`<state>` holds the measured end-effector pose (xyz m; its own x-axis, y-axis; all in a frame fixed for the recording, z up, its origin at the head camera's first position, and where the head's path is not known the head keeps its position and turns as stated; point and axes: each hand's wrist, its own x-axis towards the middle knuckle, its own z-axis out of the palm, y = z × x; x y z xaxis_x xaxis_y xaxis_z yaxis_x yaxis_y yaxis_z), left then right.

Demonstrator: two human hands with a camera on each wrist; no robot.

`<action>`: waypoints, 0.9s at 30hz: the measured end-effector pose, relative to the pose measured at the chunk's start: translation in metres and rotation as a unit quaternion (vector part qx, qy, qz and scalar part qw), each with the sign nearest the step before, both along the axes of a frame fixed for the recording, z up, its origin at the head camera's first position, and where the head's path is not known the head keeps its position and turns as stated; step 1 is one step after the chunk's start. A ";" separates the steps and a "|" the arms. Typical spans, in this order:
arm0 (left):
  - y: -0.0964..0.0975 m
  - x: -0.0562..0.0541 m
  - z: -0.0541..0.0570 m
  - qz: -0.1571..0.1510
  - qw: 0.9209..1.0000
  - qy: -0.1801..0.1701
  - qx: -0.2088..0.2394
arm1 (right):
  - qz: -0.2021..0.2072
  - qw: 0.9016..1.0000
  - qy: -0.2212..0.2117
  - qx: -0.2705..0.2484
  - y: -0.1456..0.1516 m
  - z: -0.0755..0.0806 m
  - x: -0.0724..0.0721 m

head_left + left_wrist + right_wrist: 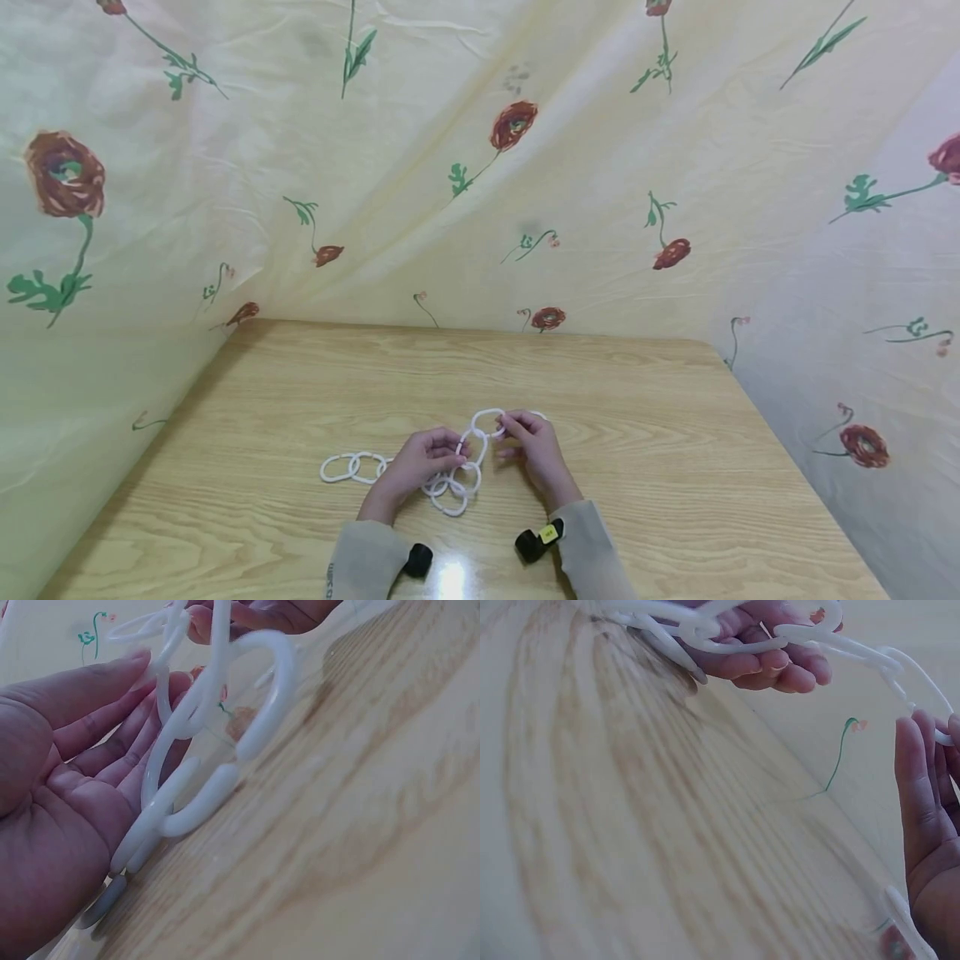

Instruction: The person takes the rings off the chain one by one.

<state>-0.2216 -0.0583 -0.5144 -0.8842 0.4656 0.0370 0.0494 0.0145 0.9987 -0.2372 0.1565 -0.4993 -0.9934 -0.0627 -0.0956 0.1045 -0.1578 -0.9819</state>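
I see a chain (219,652) of slim, glossy white oval links; the left hand (420,460) pinches one, the right hand (537,446) another, farther right.

The right fingers (516,427) hide part of the white chain (217,660); the left wrist view's top edge crops it.

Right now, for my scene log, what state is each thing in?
Left hand: holding a link
Right hand: pinching a raised link
White chain: linked, partly raised between the hands
Nearest link, left wrist view: gap showing
Links beside left hand: lying on the table
White piece beyond right hand: partly hidden in head view
Floral cloth: hanging, creased
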 end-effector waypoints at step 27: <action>0.001 -0.001 0.000 0.035 0.998 -0.038 0.030 | 0.000 1.000 0.004 -0.022 0.002 0.002 -0.001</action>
